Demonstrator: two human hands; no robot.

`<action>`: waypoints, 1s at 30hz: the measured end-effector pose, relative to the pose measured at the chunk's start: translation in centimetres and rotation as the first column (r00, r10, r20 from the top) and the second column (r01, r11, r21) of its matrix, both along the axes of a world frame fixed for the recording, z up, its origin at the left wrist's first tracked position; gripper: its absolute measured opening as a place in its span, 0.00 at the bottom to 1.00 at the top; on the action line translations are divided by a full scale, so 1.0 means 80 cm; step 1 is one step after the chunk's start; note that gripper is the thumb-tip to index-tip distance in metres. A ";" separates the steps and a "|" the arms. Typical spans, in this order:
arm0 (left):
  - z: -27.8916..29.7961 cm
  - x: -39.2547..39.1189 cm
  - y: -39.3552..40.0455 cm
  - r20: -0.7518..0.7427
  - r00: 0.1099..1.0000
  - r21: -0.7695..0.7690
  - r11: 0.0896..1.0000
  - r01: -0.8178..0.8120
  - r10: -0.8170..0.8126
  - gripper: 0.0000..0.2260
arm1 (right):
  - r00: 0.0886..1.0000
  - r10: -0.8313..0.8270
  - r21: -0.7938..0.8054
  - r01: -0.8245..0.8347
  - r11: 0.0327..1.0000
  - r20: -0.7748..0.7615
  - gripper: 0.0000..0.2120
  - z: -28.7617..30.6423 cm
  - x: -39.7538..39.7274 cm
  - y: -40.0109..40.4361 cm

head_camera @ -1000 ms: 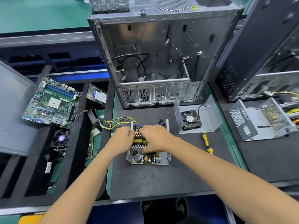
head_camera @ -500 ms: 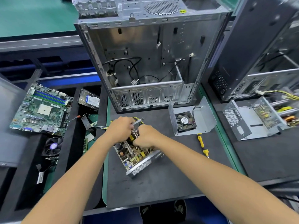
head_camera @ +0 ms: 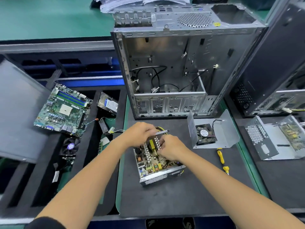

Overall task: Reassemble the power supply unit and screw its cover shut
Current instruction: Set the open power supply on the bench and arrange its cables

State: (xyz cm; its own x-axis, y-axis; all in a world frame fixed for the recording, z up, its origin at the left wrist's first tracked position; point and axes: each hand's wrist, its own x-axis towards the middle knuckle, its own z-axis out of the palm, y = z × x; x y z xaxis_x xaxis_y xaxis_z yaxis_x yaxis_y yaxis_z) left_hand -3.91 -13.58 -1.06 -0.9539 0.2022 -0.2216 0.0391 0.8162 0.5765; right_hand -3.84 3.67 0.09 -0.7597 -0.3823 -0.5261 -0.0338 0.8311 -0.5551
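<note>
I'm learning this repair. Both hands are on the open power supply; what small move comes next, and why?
Probably settle the board flat in its tray: the left hand grips the far wall and the right hand presses the board, while the cover and screwdriver lie untouched to the right.

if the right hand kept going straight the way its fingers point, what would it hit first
The right hand points left and slightly away, over the open power supply unit. First in line is most likely the left hand, which looks nearly touching already; depth is unclear.
</note>
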 end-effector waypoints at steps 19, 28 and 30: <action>-0.058 0.010 -0.097 0.088 0.993 -0.295 0.954 -0.046 0.075 0.10 | 0.991 0.131 0.245 -0.119 0.962 -0.032 0.11 0.009 -0.011 -0.032; -0.017 -0.014 -0.070 -0.084 0.985 -0.242 0.956 -0.166 0.150 0.06 | 0.998 0.038 0.275 -0.023 0.961 -0.050 0.12 0.000 -0.013 -0.034; -0.005 -0.025 -0.059 -0.027 0.992 -0.166 0.979 -0.123 0.120 0.06 | 0.999 -0.017 0.265 0.029 0.964 -0.045 0.13 -0.002 -0.013 -0.029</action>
State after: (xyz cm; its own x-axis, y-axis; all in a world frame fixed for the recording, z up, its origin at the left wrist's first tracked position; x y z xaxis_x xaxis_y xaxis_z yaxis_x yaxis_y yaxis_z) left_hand -5.89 -18.29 -1.49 -0.9730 0.0465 -0.2261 -0.0573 0.9001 0.4319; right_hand -4.86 1.39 -0.08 -0.7903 -0.2156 -0.5735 -0.0316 0.9491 -0.3133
